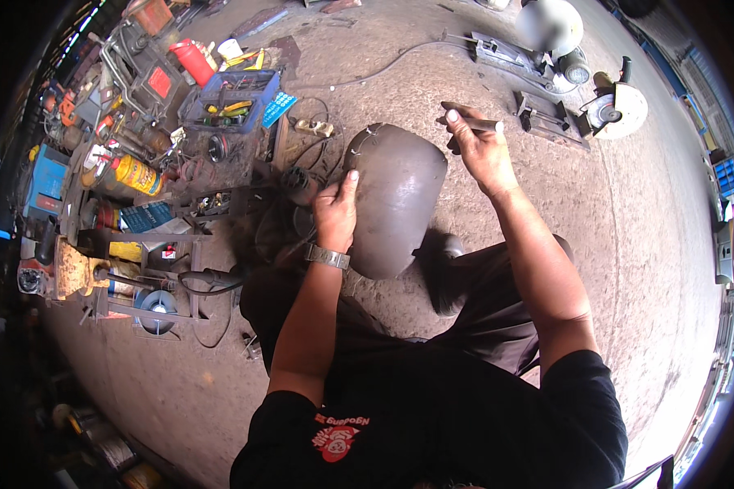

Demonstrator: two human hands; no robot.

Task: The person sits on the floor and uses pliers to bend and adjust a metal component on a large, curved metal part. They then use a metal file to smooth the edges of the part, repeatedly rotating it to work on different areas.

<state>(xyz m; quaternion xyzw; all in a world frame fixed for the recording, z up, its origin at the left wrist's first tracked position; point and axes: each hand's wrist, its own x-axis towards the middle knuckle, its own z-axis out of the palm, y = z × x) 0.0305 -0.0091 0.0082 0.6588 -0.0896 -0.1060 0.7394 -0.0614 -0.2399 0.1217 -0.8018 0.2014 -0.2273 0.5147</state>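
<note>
A curved dark grey metal piece (397,200), smooth and rounded like a shell, is between my knees in the middle of the view. My left hand (335,213) grips its left edge, thumb on the upper face and fingers hidden behind the rim. To the right of its far end, my right hand (482,155) is raised and closed around a dark flat metal bar (488,125), apart from the curved piece. The bar's exact kind cannot be made out.
A blue tool crate (235,85), red bottle (191,62) and yellow can (138,174) crowd the left. A metal rack (148,253) stands nearer. A cut-off saw (616,112) lies at the far right; a cable (383,75) crosses the concrete floor (636,244).
</note>
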